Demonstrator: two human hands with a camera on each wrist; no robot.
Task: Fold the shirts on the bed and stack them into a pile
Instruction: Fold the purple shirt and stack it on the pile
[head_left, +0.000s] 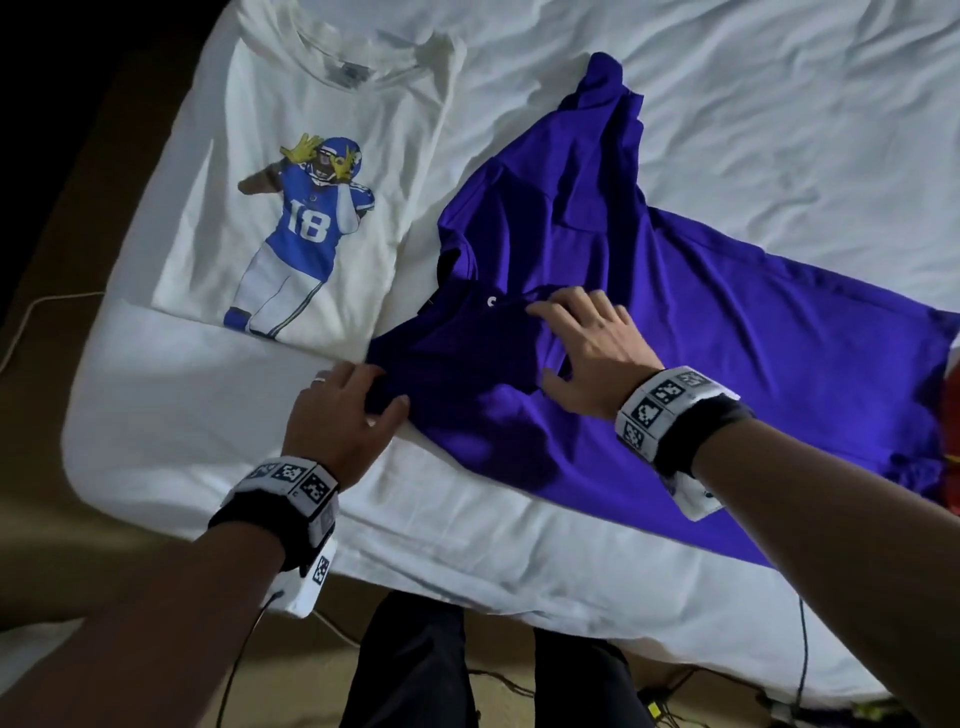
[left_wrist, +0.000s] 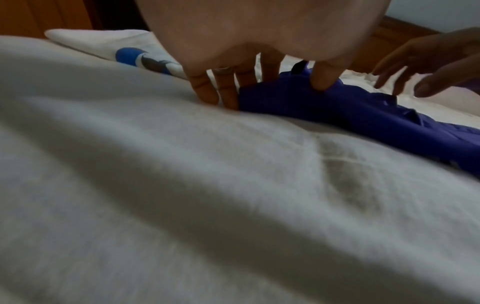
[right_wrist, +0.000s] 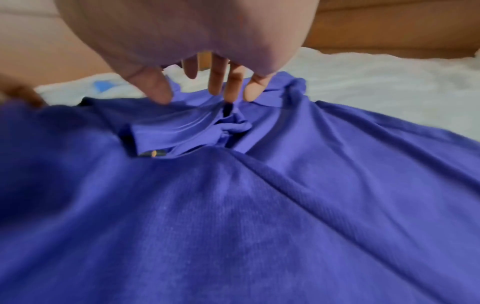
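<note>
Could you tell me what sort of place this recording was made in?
Most likely a bedroom at home: a bed with a rumpled white sheet fills the view, a white printed shirt and a purple shirt lie spread on it, and a wooden headboard or wall panel stands behind.

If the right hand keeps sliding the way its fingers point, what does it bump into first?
The right hand lies flat on the purple shirt, fingers aimed at its collar. It would probably meet the collar's bunched folds first, then the white shirt beyond, though depth is hard to judge.
</note>
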